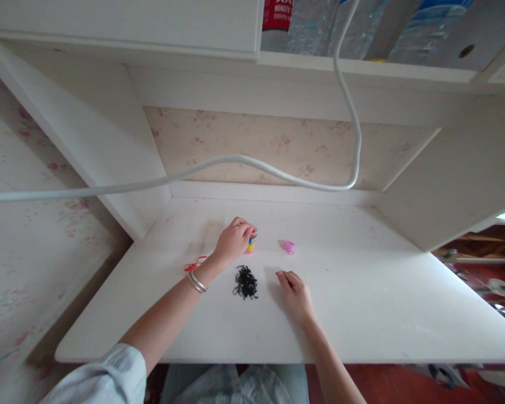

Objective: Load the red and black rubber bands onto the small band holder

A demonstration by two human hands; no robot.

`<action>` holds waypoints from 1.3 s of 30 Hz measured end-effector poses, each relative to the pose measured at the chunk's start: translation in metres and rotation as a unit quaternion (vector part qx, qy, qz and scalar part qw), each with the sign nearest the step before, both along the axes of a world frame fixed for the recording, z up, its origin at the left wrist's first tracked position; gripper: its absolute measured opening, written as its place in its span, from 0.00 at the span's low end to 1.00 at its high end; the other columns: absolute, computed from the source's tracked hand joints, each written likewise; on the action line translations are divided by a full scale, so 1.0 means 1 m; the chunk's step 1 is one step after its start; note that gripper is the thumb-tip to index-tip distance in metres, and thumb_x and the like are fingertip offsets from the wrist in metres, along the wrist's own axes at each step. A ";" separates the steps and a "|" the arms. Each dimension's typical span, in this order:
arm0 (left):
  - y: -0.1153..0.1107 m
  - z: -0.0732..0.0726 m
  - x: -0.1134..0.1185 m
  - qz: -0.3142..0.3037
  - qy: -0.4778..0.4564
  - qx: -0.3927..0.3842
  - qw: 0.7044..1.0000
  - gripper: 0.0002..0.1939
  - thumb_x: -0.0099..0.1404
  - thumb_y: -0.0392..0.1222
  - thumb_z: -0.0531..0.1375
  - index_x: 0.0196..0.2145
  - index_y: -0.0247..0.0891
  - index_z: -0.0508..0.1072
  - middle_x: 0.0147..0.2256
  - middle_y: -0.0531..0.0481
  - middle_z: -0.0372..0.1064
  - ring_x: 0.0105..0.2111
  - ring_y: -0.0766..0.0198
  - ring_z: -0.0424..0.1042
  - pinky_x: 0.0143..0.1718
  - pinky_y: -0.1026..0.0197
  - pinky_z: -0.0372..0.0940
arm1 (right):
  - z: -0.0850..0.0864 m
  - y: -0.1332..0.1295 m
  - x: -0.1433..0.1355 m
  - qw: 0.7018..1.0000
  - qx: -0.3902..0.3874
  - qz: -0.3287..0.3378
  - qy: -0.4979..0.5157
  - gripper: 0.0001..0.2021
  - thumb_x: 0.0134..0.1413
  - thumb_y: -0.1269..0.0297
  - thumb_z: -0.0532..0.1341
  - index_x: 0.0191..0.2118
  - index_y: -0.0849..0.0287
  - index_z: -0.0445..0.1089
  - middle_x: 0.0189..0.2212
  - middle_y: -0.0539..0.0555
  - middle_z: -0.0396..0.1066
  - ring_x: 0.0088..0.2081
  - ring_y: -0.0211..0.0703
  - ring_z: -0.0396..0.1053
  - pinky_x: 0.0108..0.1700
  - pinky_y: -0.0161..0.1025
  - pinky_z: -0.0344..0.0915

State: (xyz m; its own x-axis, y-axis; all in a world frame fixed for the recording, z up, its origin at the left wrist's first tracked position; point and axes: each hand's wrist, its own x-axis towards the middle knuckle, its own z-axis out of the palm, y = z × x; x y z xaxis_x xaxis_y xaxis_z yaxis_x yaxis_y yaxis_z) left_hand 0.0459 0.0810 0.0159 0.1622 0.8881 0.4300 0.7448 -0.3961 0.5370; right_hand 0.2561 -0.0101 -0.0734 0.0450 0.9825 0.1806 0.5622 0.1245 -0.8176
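Presently, we note the left hand (231,243), fingers bent down at the top of a small multicoloured item (251,244); whether they grip it, we cannot tell. Our right hand (297,296) has its fingers curled closed, showing no hold. Nearer us than the left fingers sits a black pile (246,282); beyond the right fingers, a pink item (288,247); left of the left fingers, red pieces (191,266), all on the worktop (370,297).

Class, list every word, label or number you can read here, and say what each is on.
"NONGFU": red label, top centre.
Same label: characters above are cut off; print below is too small to read.
Blue label, top right: nothing legible.
Colourful item at the left hand: nothing legible.
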 end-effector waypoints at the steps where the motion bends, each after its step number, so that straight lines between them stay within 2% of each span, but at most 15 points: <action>1: 0.000 0.001 -0.002 0.000 -0.004 0.004 1.000 0.13 0.68 0.41 0.51 0.37 0.41 0.76 0.39 0.49 0.68 0.39 0.66 0.70 0.46 0.62 0.64 | 0.000 -0.001 0.000 1.000 -0.001 -0.003 0.000 0.24 0.61 0.45 0.48 0.24 0.57 0.65 0.23 0.50 0.63 0.26 0.40 0.62 0.30 0.35 0.57; 6: -0.009 0.007 -0.019 0.018 -0.050 0.012 0.999 0.14 0.69 0.42 0.50 0.38 0.38 0.74 0.40 0.48 0.69 0.40 0.64 0.70 0.46 0.62 0.64 | 0.001 -0.003 0.002 1.000 -0.004 -0.003 0.000 0.23 0.61 0.45 0.49 0.26 0.57 0.69 0.24 0.51 0.66 0.28 0.41 0.65 0.31 0.35 0.59; 10: -0.037 0.000 -0.045 0.053 -0.090 -0.009 0.994 0.14 0.68 0.46 0.50 0.39 0.38 0.74 0.40 0.48 0.69 0.33 0.67 0.70 0.39 0.63 0.66 | 0.004 -0.002 -0.005 1.000 0.000 -0.006 -0.004 0.24 0.61 0.45 0.49 0.28 0.57 0.71 0.24 0.51 0.67 0.28 0.42 0.65 0.31 0.36 0.60; 13: -0.070 -0.021 -0.065 0.074 -0.109 -0.056 0.990 0.15 0.68 0.47 0.50 0.38 0.39 0.73 0.40 0.48 0.69 0.29 0.68 0.70 0.34 0.64 0.67 | 0.015 -0.001 -0.021 0.999 0.012 0.024 -0.025 0.22 0.62 0.48 0.49 0.32 0.57 0.73 0.25 0.51 0.67 0.27 0.40 0.65 0.31 0.35 0.60; 17: -0.120 -0.061 -0.087 0.096 -0.096 -0.083 0.987 0.14 0.69 0.46 0.49 0.37 0.40 0.73 0.40 0.46 0.70 0.39 0.62 0.71 0.38 0.61 0.67 | 0.041 0.001 -0.057 0.987 0.015 0.126 -0.097 0.19 0.64 0.54 0.48 0.37 0.54 0.74 0.31 0.52 0.70 0.30 0.38 0.66 0.35 0.34 0.61; 20: -0.151 -0.085 -0.099 0.125 -0.088 -0.090 0.984 0.13 0.69 0.45 0.49 0.38 0.40 0.72 0.39 0.46 0.71 0.38 0.61 0.72 0.37 0.60 0.68 | 0.055 0.008 -0.091 0.962 -0.001 0.187 -0.200 0.16 0.64 0.58 0.49 0.42 0.52 0.73 0.37 0.52 0.71 0.35 0.38 0.69 0.37 0.33 0.61; 22: -0.164 -0.093 -0.104 0.142 -0.078 -0.082 0.983 0.13 0.68 0.44 0.49 0.39 0.40 0.72 0.39 0.45 0.71 0.37 0.61 0.72 0.38 0.59 0.69 | 0.059 0.017 -0.113 0.936 -0.016 0.211 -0.281 0.14 0.63 0.59 0.51 0.44 0.51 0.72 0.40 0.52 0.71 0.39 0.40 0.70 0.38 0.33 0.61; 26: -0.173 -0.095 -0.110 0.147 -0.062 -0.072 0.985 0.12 0.68 0.42 0.49 0.40 0.41 0.72 0.39 0.46 0.71 0.38 0.61 0.72 0.40 0.58 0.69 | 0.056 0.037 -0.147 0.888 -0.038 0.225 -0.400 0.13 0.62 0.61 0.51 0.43 0.55 0.72 0.43 0.56 0.70 0.43 0.45 0.70 0.38 0.36 0.63; 29: -0.172 -0.095 -0.110 0.140 -0.062 -0.075 0.985 0.12 0.69 0.41 0.49 0.40 0.42 0.72 0.39 0.46 0.71 0.40 0.61 0.72 0.41 0.59 0.68 | 0.049 0.048 -0.160 0.873 -0.047 0.222 -0.431 0.15 0.63 0.63 0.50 0.40 0.59 0.73 0.42 0.58 0.70 0.42 0.46 0.70 0.37 0.36 0.63; 35: -0.172 -0.094 -0.110 0.137 -0.057 -0.078 0.986 0.12 0.69 0.42 0.49 0.40 0.42 0.72 0.39 0.47 0.71 0.38 0.62 0.73 0.41 0.60 0.69 | 0.042 0.052 -0.165 0.868 -0.054 0.221 -0.442 0.14 0.64 0.67 0.48 0.40 0.60 0.71 0.43 0.58 0.69 0.38 0.42 0.71 0.34 0.34 0.62; 39: -0.171 -0.093 -0.111 0.138 -0.046 -0.084 0.986 0.12 0.69 0.43 0.48 0.40 0.42 0.71 0.38 0.47 0.71 0.36 0.62 0.73 0.38 0.60 0.69 | 0.058 0.047 -0.158 0.890 -0.019 0.186 -0.415 0.14 0.66 0.65 0.46 0.42 0.58 0.69 0.43 0.57 0.67 0.36 0.40 0.70 0.32 0.34 0.60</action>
